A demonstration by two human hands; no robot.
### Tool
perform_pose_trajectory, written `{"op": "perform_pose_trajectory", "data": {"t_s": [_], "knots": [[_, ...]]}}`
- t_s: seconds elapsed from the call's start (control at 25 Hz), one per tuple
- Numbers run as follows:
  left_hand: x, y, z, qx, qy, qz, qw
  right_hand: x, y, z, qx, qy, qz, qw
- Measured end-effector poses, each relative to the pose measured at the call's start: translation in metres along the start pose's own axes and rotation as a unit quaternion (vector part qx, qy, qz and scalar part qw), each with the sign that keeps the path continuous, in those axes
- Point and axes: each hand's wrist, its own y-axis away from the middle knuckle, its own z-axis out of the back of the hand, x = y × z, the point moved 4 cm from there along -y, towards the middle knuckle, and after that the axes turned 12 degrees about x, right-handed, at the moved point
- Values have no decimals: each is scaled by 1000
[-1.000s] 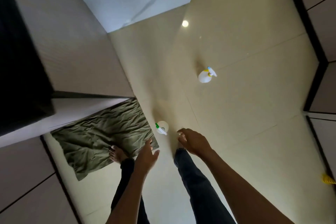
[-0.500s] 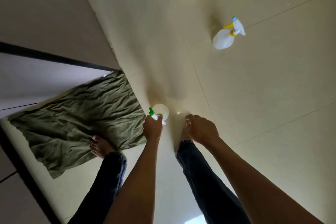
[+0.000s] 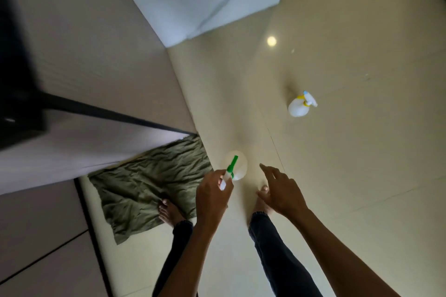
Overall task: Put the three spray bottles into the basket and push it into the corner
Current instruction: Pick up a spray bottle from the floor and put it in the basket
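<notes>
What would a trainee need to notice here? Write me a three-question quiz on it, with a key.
1. True or false: the left hand is closed on the green-nozzle spray bottle.
2. Which is empty? A) left hand B) right hand
3. Fill in: the yellow-collared spray bottle stands alone on the ____.

Key: 1 true. 2 B, fingers spread, holding nothing. 3 floor. No basket or third bottle is in view.

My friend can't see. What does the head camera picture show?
A left hand grips a green-topped spray bottle above a tiled floor. The right hand is open beside it. Another spray bottle stands farther off.
</notes>
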Motion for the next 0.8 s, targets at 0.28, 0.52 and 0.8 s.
{"op": "perform_pose_trajectory", "data": {"t_s": [0.28,0.52,0.8], "knots": [[-136,117,201,-81,18,-87,993,133,120,156,-154,4,150,977],[-192,192,343,-156,44,-163,973,228,218,266,-289,-20,270,918],[-112,224,484,-261,189,-203,925,374,263,336,-354,-6,335,873]]}}
